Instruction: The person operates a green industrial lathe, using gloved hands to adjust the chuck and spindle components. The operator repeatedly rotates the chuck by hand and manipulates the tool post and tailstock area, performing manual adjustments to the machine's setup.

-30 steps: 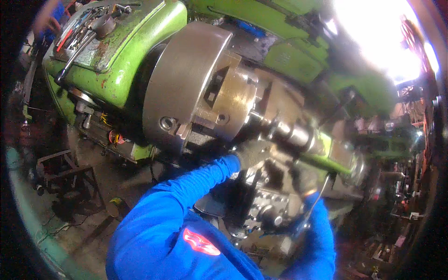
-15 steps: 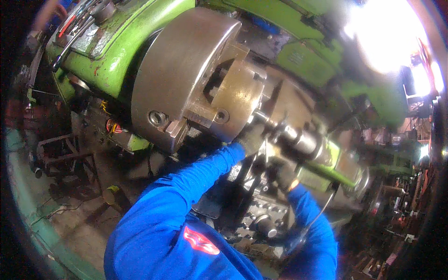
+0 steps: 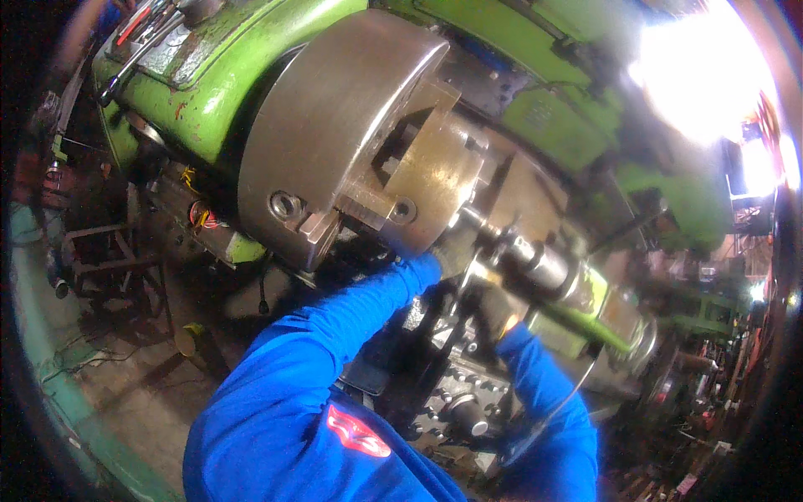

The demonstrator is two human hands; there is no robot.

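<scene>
Your left hand [image 3: 456,251] presses against the brass workpiece [image 3: 435,180] clamped in the lathe chuck [image 3: 326,125]; its grip is hidden. Your right hand [image 3: 493,305], fingers curled, sits under the steel shaft [image 3: 535,263]. A red patch [image 3: 358,433] marks your blue sleeve.

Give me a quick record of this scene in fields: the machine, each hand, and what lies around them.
Machine: green lathe with a large grey chuck
Clamped part: brass-coloured block in the chuck
Left hand: gloved, at the block's lower edge
Right hand: gloved, below the metal shaft; grip unclear
Sleeves: blue
Below hands: dark tool post
Floor: dirty, lower left
</scene>
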